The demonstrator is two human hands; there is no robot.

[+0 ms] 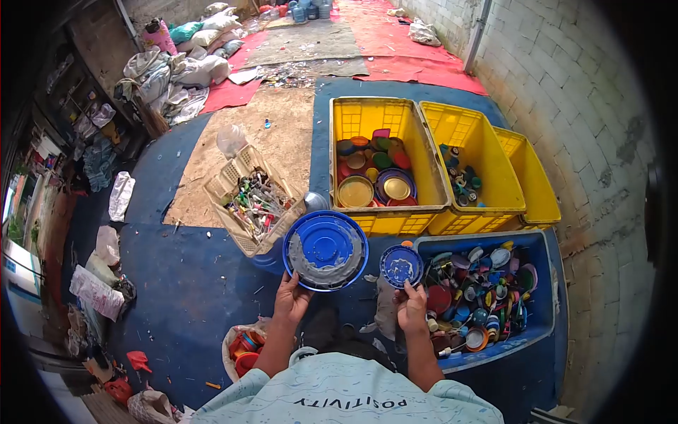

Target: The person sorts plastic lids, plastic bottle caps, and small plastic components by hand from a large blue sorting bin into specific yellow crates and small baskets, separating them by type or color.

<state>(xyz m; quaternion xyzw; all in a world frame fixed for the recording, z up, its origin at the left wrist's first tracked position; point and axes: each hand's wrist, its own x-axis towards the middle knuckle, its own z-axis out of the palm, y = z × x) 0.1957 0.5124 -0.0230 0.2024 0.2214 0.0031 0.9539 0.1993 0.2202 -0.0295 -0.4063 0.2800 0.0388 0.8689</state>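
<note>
A large round blue lid (326,240) with a greyish smear round its middle is gripped at its lower left rim by my left hand (291,300). My right hand (412,309) pinches the lower edge of a smaller blue lid (401,266), which has whitish marks on it. Both lids are held up in front of me, apart from each other. To the right of my right hand stands a blue bin (554,297) full of mixed plastic caps and lids. Beyond the large lid is a cream crate (240,239) holding many small plastic pieces.
A yellow bin (441,169) with coloured lids stands ahead, beside a second yellow bin (505,169) with darker caps and a third yellow bin (533,177). A sack (229,346) of red pieces sits at my left. Piled sacks (201,71) lie far left; a block wall (579,92) bounds the right.
</note>
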